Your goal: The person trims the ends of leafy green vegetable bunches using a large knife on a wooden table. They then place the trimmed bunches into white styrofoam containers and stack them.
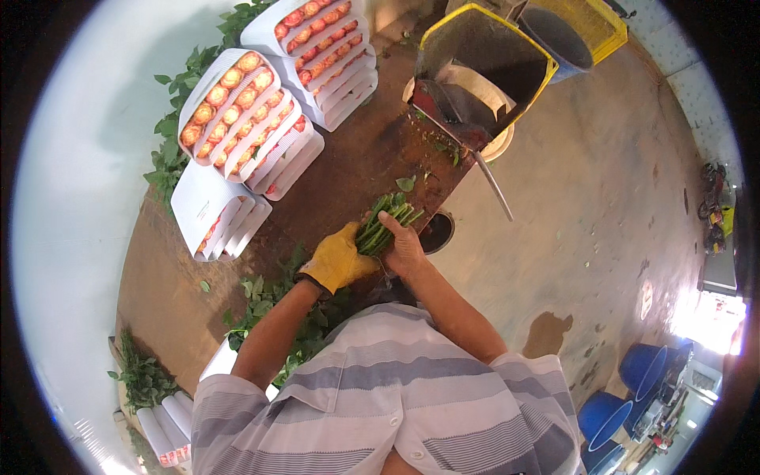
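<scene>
A bundle of green cut flower stems (375, 233) lies between my two hands at the table's right edge, its cut ends pointing up and to the right. My left hand (339, 255), in a yellow work glove, is closed around the bundle from the left. My bare right hand (405, 244) grips the stems from the right, its thumb on top near the cut ends. Leafy foliage (261, 303) spreads below my gloved hand, beside my left forearm. The flower heads of this bundle are hidden. A loose leaf (406, 183) rests on the table just beyond the stems.
Cardboard-wrapped rose bunches (237, 113) are stacked at the table's far left, with more (314, 59) behind. A yellow-rimmed metal cutter housing (487, 77) with a protruding metal rod (493, 187) stands at the table's far right. A dark round container (438, 231) is below the edge. Blue tubs (602, 418) stand lower right.
</scene>
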The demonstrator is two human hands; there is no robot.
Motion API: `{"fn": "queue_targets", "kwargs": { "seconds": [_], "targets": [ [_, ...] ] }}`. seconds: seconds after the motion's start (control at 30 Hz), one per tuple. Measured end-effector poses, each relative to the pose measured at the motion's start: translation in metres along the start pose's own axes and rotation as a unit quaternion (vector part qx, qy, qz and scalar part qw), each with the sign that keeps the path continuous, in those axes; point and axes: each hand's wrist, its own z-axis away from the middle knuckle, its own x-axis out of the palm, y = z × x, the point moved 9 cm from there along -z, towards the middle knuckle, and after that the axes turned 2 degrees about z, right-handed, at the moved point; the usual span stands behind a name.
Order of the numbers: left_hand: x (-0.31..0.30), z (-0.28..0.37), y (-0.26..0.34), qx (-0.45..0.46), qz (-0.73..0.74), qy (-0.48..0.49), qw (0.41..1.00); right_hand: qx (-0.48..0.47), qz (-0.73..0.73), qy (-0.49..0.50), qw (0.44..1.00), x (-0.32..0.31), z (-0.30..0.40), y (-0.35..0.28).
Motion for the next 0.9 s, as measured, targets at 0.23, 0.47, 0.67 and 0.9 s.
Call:
{"fn": "queue_targets", "kwargs": {
  "seconds": [0.23,0.47,0.67,0.9],
  "targets": [
    [-0.021,0.029,0.046,0.081,-0.102,0.061,0.99,-0.069,0.094,0.059,0.991,-0.007,0.01,-0.012],
    [-0.006,0.027,0.04,0.042,-0.092,0.103,0.99,-0.1,0.262,0.118,0.953,-0.026,0.003,-0.012],
    [-0.006,0.036,0.051,-0.002,-0.087,0.111,0.99,-0.123,0.252,0.115,0.953,-0.011,0.026,-0.019],
    [-0.001,0.039,0.058,0.024,-0.075,0.17,0.982,-0.103,0.178,0.095,0.974,-0.009,0.026,-0.015]
  ]
}}
